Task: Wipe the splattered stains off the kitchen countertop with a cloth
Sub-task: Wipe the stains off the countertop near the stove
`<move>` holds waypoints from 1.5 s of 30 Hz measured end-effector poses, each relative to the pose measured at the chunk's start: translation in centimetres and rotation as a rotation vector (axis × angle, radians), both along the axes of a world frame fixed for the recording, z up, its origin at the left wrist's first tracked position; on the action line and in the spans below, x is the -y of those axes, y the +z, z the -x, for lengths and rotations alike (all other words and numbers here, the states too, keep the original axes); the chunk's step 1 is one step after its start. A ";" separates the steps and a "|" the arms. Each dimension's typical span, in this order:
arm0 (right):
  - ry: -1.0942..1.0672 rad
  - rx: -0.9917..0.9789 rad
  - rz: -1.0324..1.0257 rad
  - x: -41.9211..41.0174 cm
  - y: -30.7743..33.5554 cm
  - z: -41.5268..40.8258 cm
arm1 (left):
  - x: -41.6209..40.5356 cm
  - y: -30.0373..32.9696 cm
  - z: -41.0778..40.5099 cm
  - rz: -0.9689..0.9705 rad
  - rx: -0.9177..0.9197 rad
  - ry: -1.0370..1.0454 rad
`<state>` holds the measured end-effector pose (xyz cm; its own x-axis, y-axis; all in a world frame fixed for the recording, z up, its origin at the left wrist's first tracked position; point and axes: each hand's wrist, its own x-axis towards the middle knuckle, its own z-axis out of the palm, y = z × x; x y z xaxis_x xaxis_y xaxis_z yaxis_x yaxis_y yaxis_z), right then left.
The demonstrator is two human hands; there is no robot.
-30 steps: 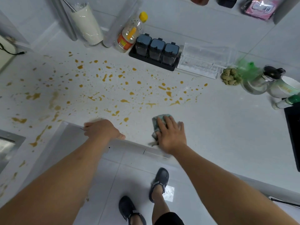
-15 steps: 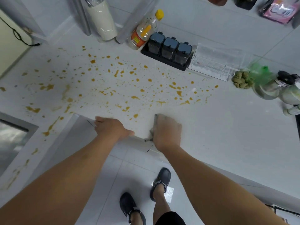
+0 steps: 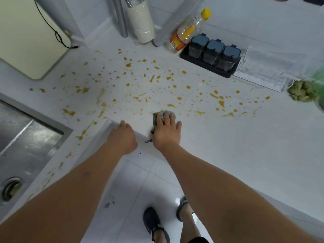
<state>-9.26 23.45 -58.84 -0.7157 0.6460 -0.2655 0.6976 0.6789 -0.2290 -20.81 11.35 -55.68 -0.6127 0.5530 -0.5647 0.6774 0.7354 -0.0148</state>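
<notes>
- Your right hand [image 3: 166,133] presses the cloth [image 3: 162,115] flat at the bench [image 3: 228,146] front edge — fingers straight, slightly spread.
- Stains [image 3: 157,85] lie ahead of those fingers and to both sides, a wide band running left–right.
- Your left hand [image 3: 123,135] rests curled on the bench edge, holding nothing.
- Cloth: soft, bunched weave; bench: smooth, white, hard.

Both forearms are bare, with no sleeves, watch or rings showing on the left hand [image 3: 122,135] or the right hand [image 3: 166,132]. Below the hands, the feet wear dark strapped sandals [image 3: 152,223] with open backs. A dark hem edge of shorts [image 3: 198,240] shows at the bottom.
</notes>
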 end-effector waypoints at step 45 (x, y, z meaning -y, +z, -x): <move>0.262 -0.095 0.013 2.1 1.1 7.9 | 2.1 1.0 3.8 0.012 0.144 -0.225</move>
<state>-17.16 21.39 -57.70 -0.8799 0.4327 -0.1964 0.4738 0.8300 -0.2944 -24.62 9.29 -54.70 -0.3878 0.6586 -0.6449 0.8195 0.5667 0.0859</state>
